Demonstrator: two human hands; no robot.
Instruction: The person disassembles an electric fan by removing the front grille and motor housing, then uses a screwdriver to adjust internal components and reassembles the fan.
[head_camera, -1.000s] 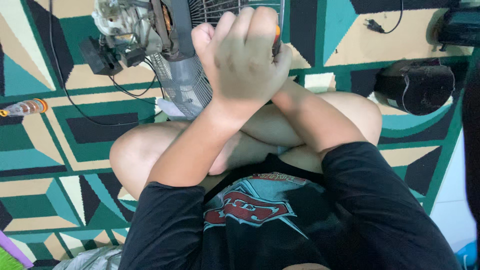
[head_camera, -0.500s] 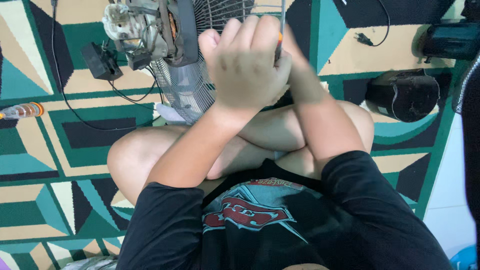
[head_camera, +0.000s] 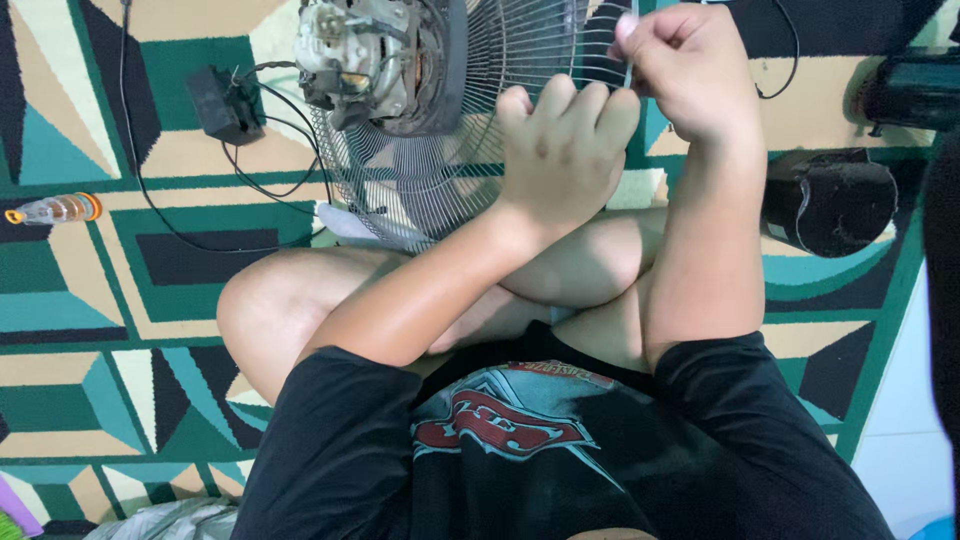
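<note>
A fan with a grey wire guard (head_camera: 420, 170) and a bare motor (head_camera: 370, 60) lies on the patterned carpet in front of my crossed legs. My left hand (head_camera: 565, 150) rests on the guard's right side, its fingers curled over the wires. Above and to the right of it, my right hand (head_camera: 690, 70) is closed in a fist at the guard's rim, pinching something thin there. I cannot tell whether that is the rim itself or a slim tool.
A small black box (head_camera: 225, 100) with thin wires lies left of the motor. A little bottle with an orange cap (head_camera: 55, 208) sits at the far left. A black cylindrical part (head_camera: 830, 200) and another dark object (head_camera: 915, 90) lie to the right.
My two hands were stacked together in front of the fan. The right hand has since moved up and to the right, away from the left, which stays on the guard.
</note>
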